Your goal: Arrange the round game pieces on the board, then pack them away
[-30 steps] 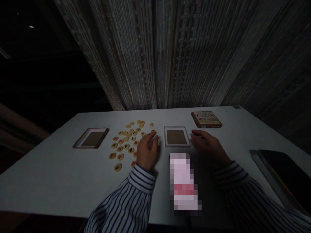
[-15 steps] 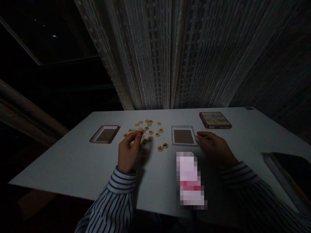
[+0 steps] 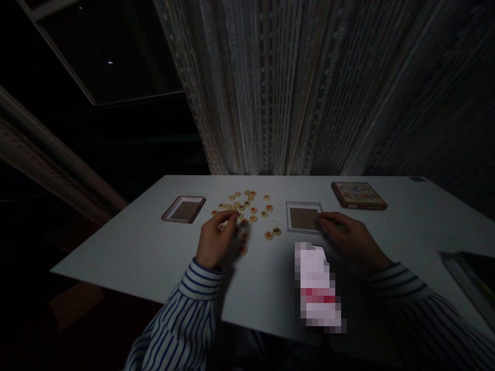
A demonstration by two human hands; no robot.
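Note:
Many round wooden xiangqi pieces (image 3: 268, 235), with red or dark characters, lie scattered on the white table. Above their near side is my left hand (image 3: 216, 237), thumb and forefinger pinched together. Whatever is between those fingertips is too small and dark to make out. To the right stands a shallow open box (image 3: 286, 219) with white walls and a brown bottom. My right hand (image 3: 350, 239) has its fingers closed at the right rim of this box. Both sleeves are striped blue and white.
A shallow brown-edged lid (image 3: 199, 208) lies open side up on the left. At the back right sits a closed box with a printed top (image 3: 359, 195). A blurred-out phone-like object (image 3: 319, 288) is near the front edge, and a dark book-like object (image 3: 477, 278) at far right.
The view has turned left, so everything on the table appears further right. Relative to the white box, my right hand has moved slightly left onto its rim. My left hand stays over the pieces.

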